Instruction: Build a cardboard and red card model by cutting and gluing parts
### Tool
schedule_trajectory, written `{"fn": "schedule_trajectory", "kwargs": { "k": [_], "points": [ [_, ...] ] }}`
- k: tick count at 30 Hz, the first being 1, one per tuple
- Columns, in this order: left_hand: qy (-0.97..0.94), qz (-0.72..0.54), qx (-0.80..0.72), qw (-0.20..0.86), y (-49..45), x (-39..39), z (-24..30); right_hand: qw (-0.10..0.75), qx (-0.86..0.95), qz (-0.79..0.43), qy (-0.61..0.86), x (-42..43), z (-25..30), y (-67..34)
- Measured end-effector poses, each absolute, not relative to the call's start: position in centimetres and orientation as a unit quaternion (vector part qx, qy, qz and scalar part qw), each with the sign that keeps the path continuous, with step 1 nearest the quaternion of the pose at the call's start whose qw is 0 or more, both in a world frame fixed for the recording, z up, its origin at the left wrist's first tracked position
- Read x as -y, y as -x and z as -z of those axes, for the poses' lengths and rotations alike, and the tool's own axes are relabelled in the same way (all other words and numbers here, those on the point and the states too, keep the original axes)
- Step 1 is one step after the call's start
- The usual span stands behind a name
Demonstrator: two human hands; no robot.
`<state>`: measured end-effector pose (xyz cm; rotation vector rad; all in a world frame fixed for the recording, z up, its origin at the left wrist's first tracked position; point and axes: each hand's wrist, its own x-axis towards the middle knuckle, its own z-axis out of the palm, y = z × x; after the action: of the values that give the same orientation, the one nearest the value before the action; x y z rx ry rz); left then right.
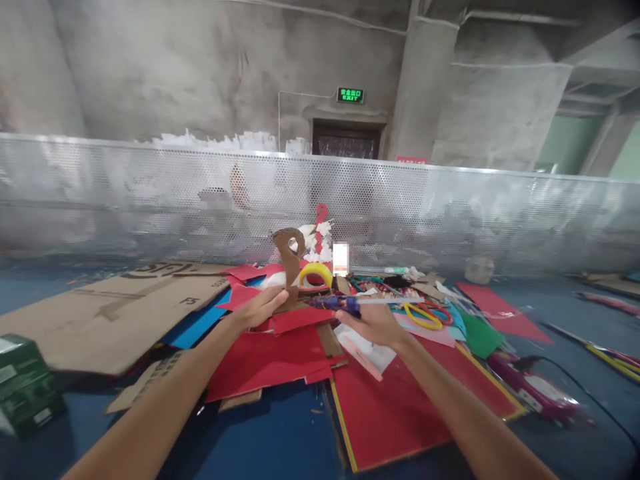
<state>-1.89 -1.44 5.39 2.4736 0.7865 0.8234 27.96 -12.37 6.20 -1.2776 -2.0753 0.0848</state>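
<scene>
My left hand [260, 307] is closed round the foot of a brown cardboard cut-out [289, 257] with a curled top, holding it upright on the red paper. My right hand [373, 323] grips a blue glue gun [336, 303], its clear glue stick pointing right and its nozzle aimed at the base of the cut-out. Behind the cut-out lie a roll of yellow tape [316, 273] and a red and white paper ornament [319, 230].
Red paper sheets [395, 407] and a large flat cardboard sheet [115, 313] cover the blue floor. Yellow-handled scissors [423, 317] lie to the right, a purple tool [530, 387] with a black cable farther right, a green box [23, 387] at left. A perforated metal barrier [450, 207] runs behind.
</scene>
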Motion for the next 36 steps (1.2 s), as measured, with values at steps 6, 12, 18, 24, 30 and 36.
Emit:
{"fn": "schedule_trajectory", "kwargs": {
  "k": [6, 12, 18, 24, 30, 36],
  "points": [
    [-0.899, -0.274, -0.214, 0.267, 1.6, 2.5, -6.8, 0.378, 0.826, -0.072, 0.413, 12.7, -5.7, -24.2],
    [-0.903, -0.265, -0.205, 0.270, 1.5, 2.6, -7.0, 0.377, 0.822, -0.019, 0.426, 12.0, -4.6, -22.6],
    [-0.902, -0.254, -0.210, 0.280, 1.4, 2.8, -7.1, 0.369, 0.812, 0.042, 0.450, 11.6, -3.5, -21.5],
    [-0.894, -0.257, -0.220, 0.293, 1.3, 3.4, -7.5, 0.368, 0.807, 0.038, 0.459, 11.7, -3.5, -21.4],
    [-0.893, -0.268, -0.217, 0.288, 1.3, 3.2, -7.3, 0.358, 0.812, 0.036, 0.459, 11.3, -3.6, -21.8],
    [-0.899, -0.262, -0.218, 0.277, 1.4, 2.7, -7.0, 0.378, 0.790, 0.029, 0.482, 11.1, -3.8, -22.3]
  ]
}}
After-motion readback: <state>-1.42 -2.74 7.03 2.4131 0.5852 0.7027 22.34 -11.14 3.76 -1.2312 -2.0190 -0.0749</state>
